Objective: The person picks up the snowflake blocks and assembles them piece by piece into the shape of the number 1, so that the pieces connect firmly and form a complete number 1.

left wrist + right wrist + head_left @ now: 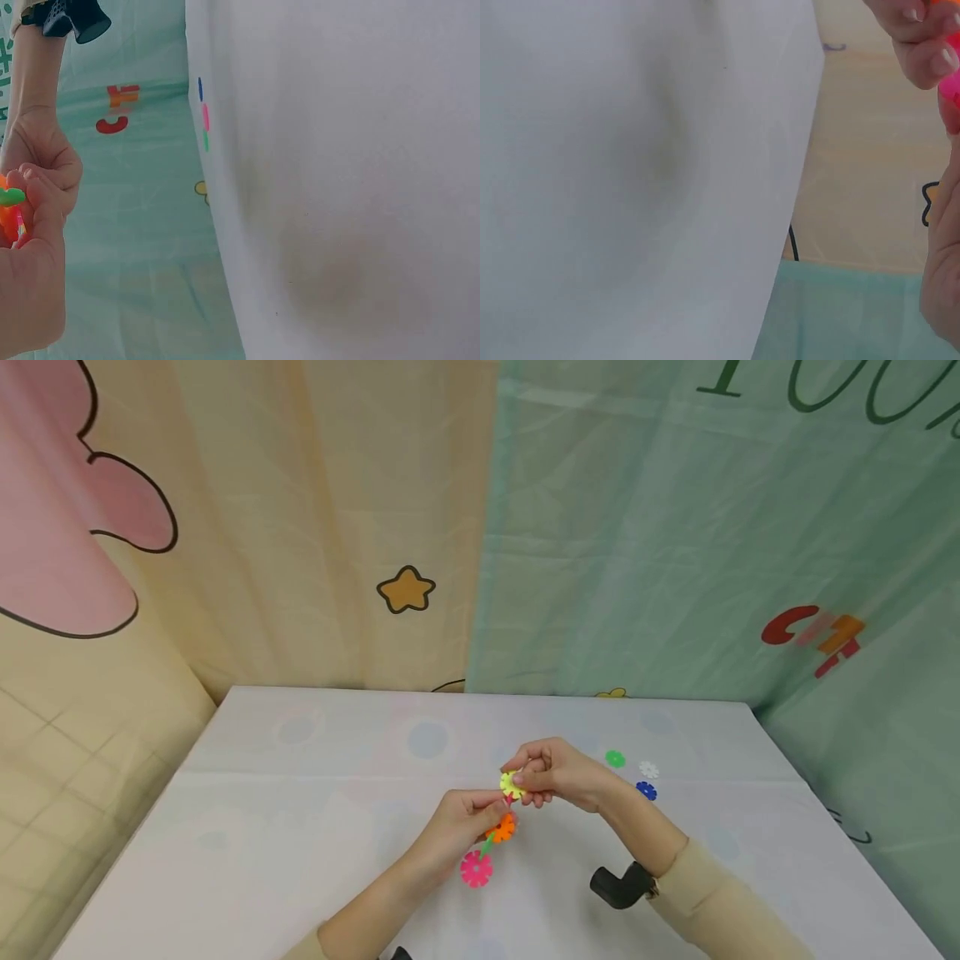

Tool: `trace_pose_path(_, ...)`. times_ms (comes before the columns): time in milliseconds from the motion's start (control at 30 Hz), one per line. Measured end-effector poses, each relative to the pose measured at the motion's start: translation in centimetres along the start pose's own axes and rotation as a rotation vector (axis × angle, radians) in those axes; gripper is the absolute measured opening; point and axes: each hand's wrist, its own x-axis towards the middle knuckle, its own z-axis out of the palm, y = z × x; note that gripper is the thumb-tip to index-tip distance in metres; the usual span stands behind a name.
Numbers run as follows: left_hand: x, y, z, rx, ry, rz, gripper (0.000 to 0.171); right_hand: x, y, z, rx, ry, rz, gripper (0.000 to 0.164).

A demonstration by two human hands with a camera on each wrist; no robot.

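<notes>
Above the table, my left hand (459,820) pinches a short chain of notched plastic discs, the snowflake-shaped building kind. In the head view a pink disc (476,868) hangs lowest, joined by a green disc (487,843) seen edge-on to an orange disc (501,828). Above them a red-pink disc (510,799) shows partly between the fingers. My right hand (555,772) holds a yellow disc (513,784) between thumb and fingers, touching the chain's upper end. Whether the two are locked together I cannot tell. Both wrist views catch the hands only at the edge.
On the white table (300,860), right of and behind my right hand, lie a green disc (615,758), a white disc (648,769) and a blue disc (646,791). Printed curtains (337,527) hang behind the table. A black device (622,887) sits at my right wrist.
</notes>
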Motion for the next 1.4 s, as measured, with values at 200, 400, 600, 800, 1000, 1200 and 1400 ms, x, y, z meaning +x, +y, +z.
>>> trace_pose_path(200, -0.2, -0.2, -0.1, 0.016, 0.028, 0.019, 0.030, -0.1, 0.0, 0.9, -0.136, 0.093, -0.071, 0.017)
trace_pose_path(400, -0.2, -0.5, -0.3, 0.000, 0.050, 0.032, 0.030, 0.0, 0.8, 1.4, -0.043, 0.150, -0.080, 0.020)
trace_pose_path(600, -0.3, 0.1, -0.3, -0.001, 0.046, 0.044, 0.028, -0.3, 1.0, 1.4, 0.118, 0.123, -0.079, 0.026)
trace_pose_path(800, -0.8, 0.3, 0.1, 0.024, 0.007, 0.037, 0.027, -0.6, 0.3, 0.8, 0.022, 0.018, -0.062, 0.022)
trace_pose_path(1000, -1.2, 0.7, 0.4, 0.029, 0.026, 0.045, 0.033, -0.7, -0.3, 1.0, -0.058, 0.010, -0.123, 0.020)
trace_pose_path(1200, -1.5, 0.4, 0.0, -0.003, 0.054, 0.022, 0.032, -0.7, 0.8, 2.5, -0.014, 0.136, -0.130, 0.022)
trace_pose_path(1400, -1.5, 0.4, -0.3, -0.012, 0.042, 0.028, 0.031, -1.1, 1.9, 3.5, 0.071, 0.236, -0.130, 0.027)
